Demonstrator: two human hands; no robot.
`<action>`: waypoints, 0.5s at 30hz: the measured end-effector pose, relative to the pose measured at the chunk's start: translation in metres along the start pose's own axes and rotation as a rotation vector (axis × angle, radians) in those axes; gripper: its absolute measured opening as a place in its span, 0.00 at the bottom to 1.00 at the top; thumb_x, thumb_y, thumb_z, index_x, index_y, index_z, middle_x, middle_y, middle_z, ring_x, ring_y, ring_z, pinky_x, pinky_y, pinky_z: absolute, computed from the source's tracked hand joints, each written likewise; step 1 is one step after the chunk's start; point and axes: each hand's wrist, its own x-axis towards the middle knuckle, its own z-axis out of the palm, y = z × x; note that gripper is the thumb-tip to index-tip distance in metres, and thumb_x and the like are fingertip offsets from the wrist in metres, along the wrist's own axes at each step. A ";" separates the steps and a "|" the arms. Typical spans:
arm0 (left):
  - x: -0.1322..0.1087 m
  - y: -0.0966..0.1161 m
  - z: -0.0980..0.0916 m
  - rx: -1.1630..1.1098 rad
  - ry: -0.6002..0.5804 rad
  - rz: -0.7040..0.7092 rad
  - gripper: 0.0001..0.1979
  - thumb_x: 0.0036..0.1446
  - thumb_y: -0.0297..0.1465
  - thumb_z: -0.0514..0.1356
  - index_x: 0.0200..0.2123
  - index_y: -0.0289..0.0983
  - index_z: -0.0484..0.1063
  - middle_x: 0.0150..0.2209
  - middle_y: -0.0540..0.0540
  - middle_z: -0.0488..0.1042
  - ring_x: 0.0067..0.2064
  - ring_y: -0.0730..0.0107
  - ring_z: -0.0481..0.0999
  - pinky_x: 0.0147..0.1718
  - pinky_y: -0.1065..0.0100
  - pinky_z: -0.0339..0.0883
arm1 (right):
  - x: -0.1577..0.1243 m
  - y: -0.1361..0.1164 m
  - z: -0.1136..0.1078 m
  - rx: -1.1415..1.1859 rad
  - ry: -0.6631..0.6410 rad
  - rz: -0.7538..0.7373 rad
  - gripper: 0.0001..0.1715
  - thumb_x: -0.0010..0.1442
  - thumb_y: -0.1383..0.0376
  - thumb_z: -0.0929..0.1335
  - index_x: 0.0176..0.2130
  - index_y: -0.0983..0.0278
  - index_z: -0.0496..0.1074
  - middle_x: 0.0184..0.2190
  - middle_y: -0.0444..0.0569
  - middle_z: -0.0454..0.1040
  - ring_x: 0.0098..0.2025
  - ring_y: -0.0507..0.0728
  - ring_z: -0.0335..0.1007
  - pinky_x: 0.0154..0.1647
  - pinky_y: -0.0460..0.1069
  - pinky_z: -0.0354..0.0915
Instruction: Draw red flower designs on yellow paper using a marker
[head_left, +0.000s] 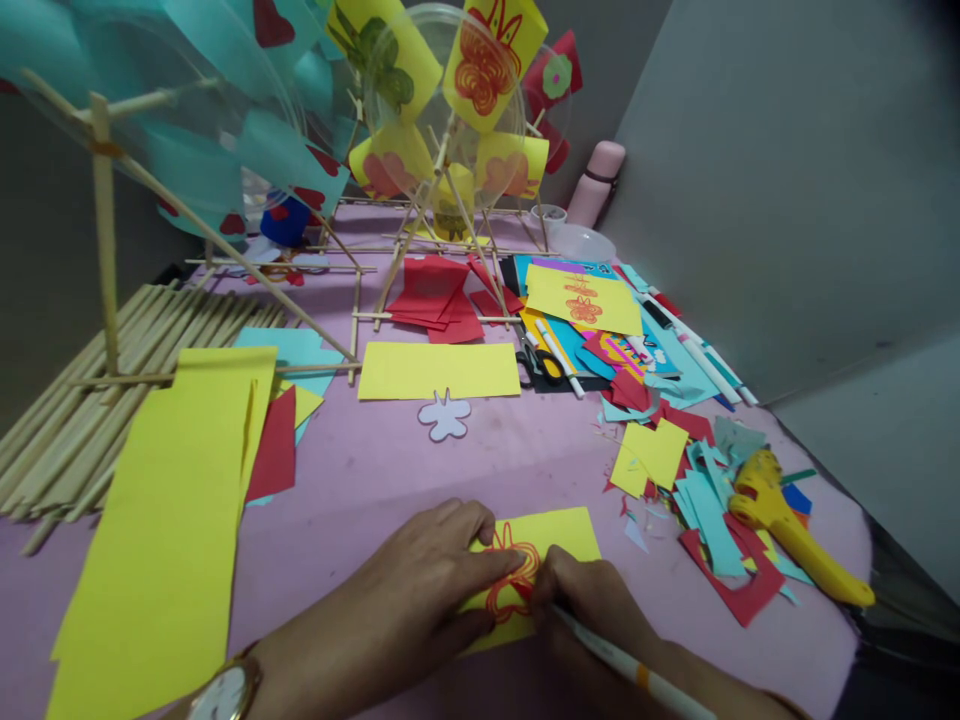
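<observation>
A small piece of yellow paper [574,530] lies near the table's front edge with a butterfly drawn on it in red lines. My left hand [442,580] rests flat on its left part, fingers spread and touching the drawing's edge. Closed around a white marker [611,655], my right hand [581,610] presses against the paper at the butterfly's right side. The marker's tip is mostly hidden by my fingers. Beyond the paper lies a pale butterfly cutout [444,416], just in front of a yellow strip [442,371].
Long yellow sheets [161,540] and a pile of wooden sticks [90,410] lie left. At right are paper scraps [709,500], a yellow glue gun [795,535], scissors [541,366] and more markers [709,365]. Stick-framed wheels [446,110] stand behind, beside a pink bottle [598,183].
</observation>
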 end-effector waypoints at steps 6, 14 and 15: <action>0.000 -0.001 0.001 -0.007 0.006 0.006 0.12 0.59 0.30 0.57 0.46 0.47 0.66 0.40 0.48 0.65 0.41 0.66 0.63 0.34 0.68 0.56 | -0.001 -0.003 -0.002 -0.006 -0.020 0.018 0.09 0.45 0.68 0.62 0.21 0.59 0.53 0.13 0.38 0.66 0.14 0.50 0.61 0.14 0.42 0.51; 0.001 0.001 -0.003 0.001 -0.025 -0.010 0.14 0.58 0.28 0.58 0.47 0.49 0.65 0.39 0.49 0.64 0.39 0.66 0.62 0.35 0.67 0.56 | -0.002 0.000 0.001 -0.043 0.017 0.041 0.09 0.44 0.67 0.62 0.21 0.59 0.52 0.13 0.39 0.65 0.13 0.50 0.61 0.14 0.42 0.50; 0.001 0.001 -0.002 0.003 -0.023 -0.010 0.15 0.58 0.27 0.58 0.47 0.49 0.65 0.39 0.50 0.64 0.39 0.66 0.62 0.35 0.67 0.56 | -0.002 0.000 0.001 -0.043 0.007 0.045 0.09 0.44 0.67 0.61 0.21 0.58 0.52 0.12 0.39 0.65 0.13 0.51 0.61 0.13 0.42 0.50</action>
